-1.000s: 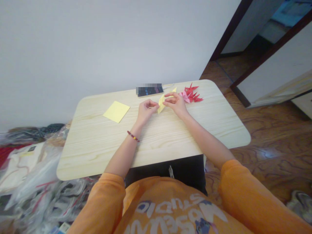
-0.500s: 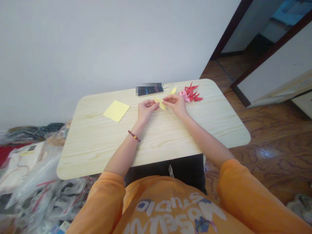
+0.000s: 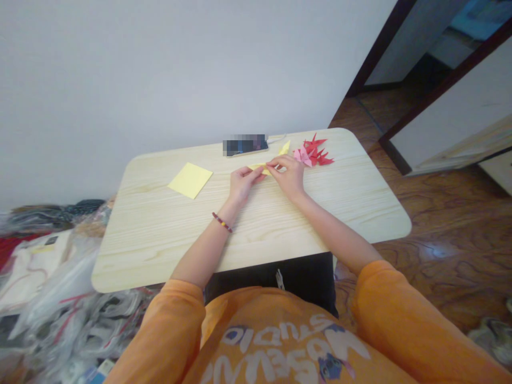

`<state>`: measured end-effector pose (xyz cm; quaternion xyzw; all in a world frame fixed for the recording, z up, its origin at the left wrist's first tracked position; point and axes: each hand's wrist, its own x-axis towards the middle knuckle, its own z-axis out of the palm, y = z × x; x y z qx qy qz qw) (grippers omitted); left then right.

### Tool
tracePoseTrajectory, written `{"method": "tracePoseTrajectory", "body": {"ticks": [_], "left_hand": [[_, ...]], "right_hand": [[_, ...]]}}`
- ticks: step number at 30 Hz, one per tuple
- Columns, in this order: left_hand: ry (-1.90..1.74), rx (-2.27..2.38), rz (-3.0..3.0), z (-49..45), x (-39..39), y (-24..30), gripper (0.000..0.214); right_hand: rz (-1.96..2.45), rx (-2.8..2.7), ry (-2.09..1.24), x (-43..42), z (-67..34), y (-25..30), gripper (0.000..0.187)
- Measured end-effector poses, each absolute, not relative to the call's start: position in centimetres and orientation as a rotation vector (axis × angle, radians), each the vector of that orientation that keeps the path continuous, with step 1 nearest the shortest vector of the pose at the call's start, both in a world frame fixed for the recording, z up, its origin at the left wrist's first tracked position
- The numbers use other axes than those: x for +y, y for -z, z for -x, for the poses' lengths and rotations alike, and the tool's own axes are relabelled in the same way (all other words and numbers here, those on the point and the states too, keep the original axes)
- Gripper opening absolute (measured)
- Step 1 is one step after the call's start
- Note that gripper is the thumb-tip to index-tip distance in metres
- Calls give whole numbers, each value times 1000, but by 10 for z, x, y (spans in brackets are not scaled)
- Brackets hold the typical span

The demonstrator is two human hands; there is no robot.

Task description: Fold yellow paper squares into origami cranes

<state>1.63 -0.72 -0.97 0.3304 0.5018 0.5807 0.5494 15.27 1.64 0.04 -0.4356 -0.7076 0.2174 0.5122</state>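
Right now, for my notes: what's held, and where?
A folded yellow paper: the left hand pinches its left end, the right hand its middle; fingers hide the exact spot.

A plain white wall [image 3: 160, 80] rises behind the light wood-grain table [image 3: 160, 256], with glossy brown wood flooring [image 3: 452, 213] and a dark-framed doorway [image 3: 380, 48] on the right, and plastic bags [image 3: 60, 288] heaped on the left.

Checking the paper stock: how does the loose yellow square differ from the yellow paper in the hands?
The yellow square lies flat on the wooden table; the folded yellow paper is pinched between the left hand and right hand. The square is a plain, straight-edged sheet; the folded paper narrows to points. Both are pale yellow.
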Motion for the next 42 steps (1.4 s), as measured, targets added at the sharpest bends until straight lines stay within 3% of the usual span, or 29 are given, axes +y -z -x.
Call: {"method": "tracePoseTrajectory", "body": {"ticks": [31, 35, 42], "left_hand": [[-1418, 1085, -689, -10, -6, 1, 31], [-1413, 1086, -704, -8, -5, 2, 33], [-1466, 1066, -909, -5, -2, 5, 41]], "right_hand": [[762, -1948, -615, 21, -159, -2, 17], [749, -1822, -783, 22, -157, -3, 20], [972, -1258, -1493, 26, -157, -4, 35]]}}
